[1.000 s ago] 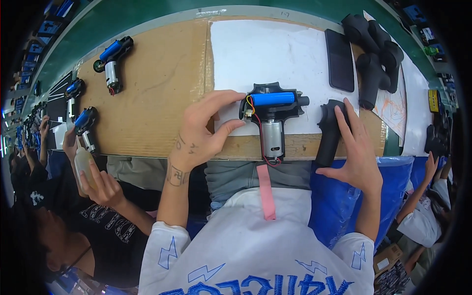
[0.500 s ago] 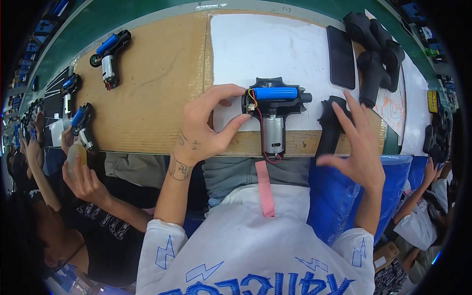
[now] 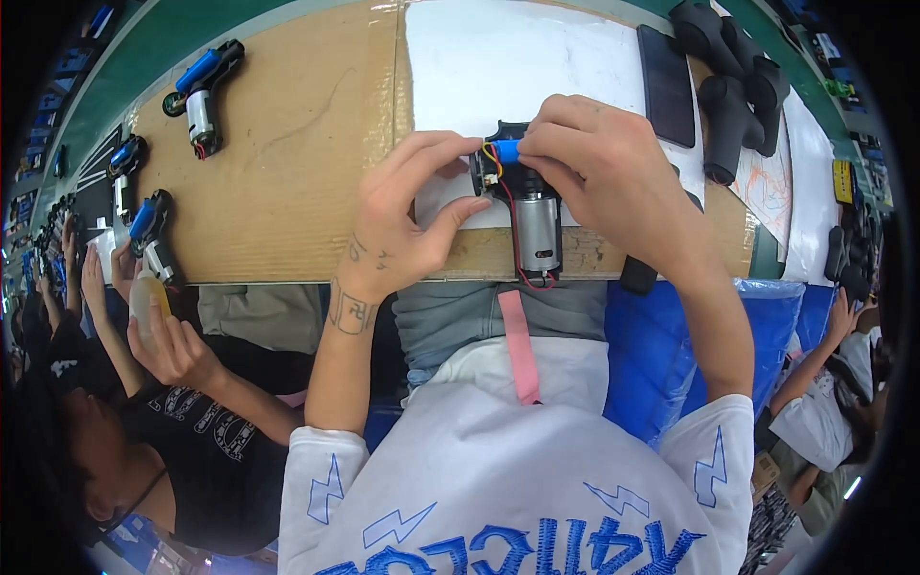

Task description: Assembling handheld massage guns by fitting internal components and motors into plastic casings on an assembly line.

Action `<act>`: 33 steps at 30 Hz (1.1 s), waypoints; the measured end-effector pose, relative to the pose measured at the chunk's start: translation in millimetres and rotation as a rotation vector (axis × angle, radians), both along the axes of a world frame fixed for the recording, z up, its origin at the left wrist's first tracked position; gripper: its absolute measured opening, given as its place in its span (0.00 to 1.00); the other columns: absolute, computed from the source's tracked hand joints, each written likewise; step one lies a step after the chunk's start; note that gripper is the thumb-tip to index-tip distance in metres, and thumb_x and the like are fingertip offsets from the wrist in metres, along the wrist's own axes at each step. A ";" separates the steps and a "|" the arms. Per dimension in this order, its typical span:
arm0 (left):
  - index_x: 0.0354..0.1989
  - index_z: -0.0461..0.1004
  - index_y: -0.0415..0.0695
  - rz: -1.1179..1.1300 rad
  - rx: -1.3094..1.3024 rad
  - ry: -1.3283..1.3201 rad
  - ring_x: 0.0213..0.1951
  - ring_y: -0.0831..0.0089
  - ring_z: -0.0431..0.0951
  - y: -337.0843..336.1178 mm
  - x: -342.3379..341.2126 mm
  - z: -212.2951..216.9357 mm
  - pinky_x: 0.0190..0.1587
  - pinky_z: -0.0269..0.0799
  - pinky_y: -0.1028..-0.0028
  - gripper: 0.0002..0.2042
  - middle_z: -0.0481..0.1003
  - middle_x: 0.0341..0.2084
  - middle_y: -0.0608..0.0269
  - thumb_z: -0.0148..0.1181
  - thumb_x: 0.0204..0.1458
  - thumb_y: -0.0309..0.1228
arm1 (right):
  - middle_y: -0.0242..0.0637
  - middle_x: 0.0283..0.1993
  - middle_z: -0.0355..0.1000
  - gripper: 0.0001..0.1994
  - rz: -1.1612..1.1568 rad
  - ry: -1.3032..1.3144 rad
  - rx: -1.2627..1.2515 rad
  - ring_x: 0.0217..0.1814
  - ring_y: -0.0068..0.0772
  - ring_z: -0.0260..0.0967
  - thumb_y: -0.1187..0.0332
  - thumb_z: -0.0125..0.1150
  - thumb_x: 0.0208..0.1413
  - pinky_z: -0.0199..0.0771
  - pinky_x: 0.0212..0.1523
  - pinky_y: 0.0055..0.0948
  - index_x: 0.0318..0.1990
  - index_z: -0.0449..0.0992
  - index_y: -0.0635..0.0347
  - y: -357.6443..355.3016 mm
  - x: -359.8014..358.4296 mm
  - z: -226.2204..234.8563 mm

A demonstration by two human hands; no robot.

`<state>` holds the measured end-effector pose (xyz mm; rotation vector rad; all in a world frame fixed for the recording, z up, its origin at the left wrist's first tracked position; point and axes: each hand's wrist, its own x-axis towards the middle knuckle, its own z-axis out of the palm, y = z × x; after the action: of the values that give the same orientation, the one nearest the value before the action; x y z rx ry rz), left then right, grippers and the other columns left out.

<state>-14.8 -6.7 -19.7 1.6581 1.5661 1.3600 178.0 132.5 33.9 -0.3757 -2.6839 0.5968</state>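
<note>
Directly in front of me, at the table's near edge, lies an open black housing half [image 3: 513, 128] of a T-shaped handheld device. A silver motor [image 3: 539, 235] fills its handle, with a red wire running alongside. My left hand [image 3: 402, 206] pinches the round end piece at the housing's left, thumb and index finger apart around it. Fingers of my right hand [image 3: 613, 172] close over the blue cylindrical battery [image 3: 506, 150] and hide most of it and the housing's right end. Under my right forearm, a second black shell [image 3: 638, 275] is partly covered.
A dark phone [image 3: 668, 86] lies on white paper [image 3: 517, 67], beside several black housings [image 3: 725, 129] at the right. Half-built devices [image 3: 200, 105] sit on the cardboard [image 3: 307, 134] at left. A co-worker's hand [image 3: 171, 347] there holds a yellowish bottle [image 3: 149, 307].
My right hand has moved left from above the loose shell onto the blue battery. My left hand stays at the housing's round end. The whole view has shifted slightly.
</note>
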 end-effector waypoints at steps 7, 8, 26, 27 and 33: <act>0.52 0.79 0.32 -0.044 0.058 -0.014 0.43 0.66 0.81 -7.2 -4.0 -2.9 0.49 0.78 0.70 0.25 0.79 0.48 0.50 0.75 0.41 0.17 | 0.39 0.35 0.69 0.10 -0.012 -0.091 0.049 0.32 0.43 0.74 0.78 0.65 0.54 0.75 0.33 0.38 0.44 0.80 0.59 -6.8 -3.5 4.3; 0.52 0.79 0.32 -0.046 0.058 -0.015 0.43 0.66 0.81 -7.3 -4.3 -2.9 0.49 0.78 0.70 0.25 0.79 0.48 0.50 0.75 0.41 0.17 | 0.39 0.35 0.69 0.10 -0.013 -0.092 0.049 0.32 0.43 0.74 0.78 0.65 0.54 0.75 0.33 0.38 0.44 0.80 0.59 -7.6 -2.9 4.1; 0.50 0.82 0.39 -0.002 -0.016 -0.123 0.43 0.65 0.84 1.9 -1.8 -9.4 0.46 0.81 0.69 0.21 0.81 0.43 0.56 0.74 0.44 0.19 | 0.39 0.43 0.68 0.13 0.033 -0.148 0.200 0.40 0.42 0.73 0.79 0.67 0.42 0.75 0.39 0.39 0.38 0.83 0.55 -14.3 -0.5 3.9; 0.51 0.82 0.39 -0.016 -0.020 -0.150 0.43 0.66 0.84 2.7 -1.9 -9.8 0.46 0.81 0.69 0.21 0.80 0.43 0.56 0.74 0.44 0.18 | 0.39 0.43 0.68 0.12 0.033 -0.140 0.224 0.42 0.42 0.73 0.79 0.67 0.42 0.75 0.40 0.39 0.37 0.83 0.55 -14.4 -0.4 4.2; 0.53 0.81 0.37 -0.052 -0.076 -0.148 0.44 0.67 0.84 5.2 -3.5 -2.0 0.48 0.81 0.70 0.22 0.79 0.45 0.56 0.72 0.45 0.15 | 0.38 0.39 0.71 0.12 0.025 -0.101 0.214 0.43 0.43 0.72 0.78 0.67 0.47 0.73 0.41 0.40 0.41 0.81 0.55 -8.6 -3.8 5.2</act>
<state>-18.4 -1.5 -21.8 1.5074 1.4617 1.3462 174.1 123.9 39.0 -0.3208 -2.8169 0.2994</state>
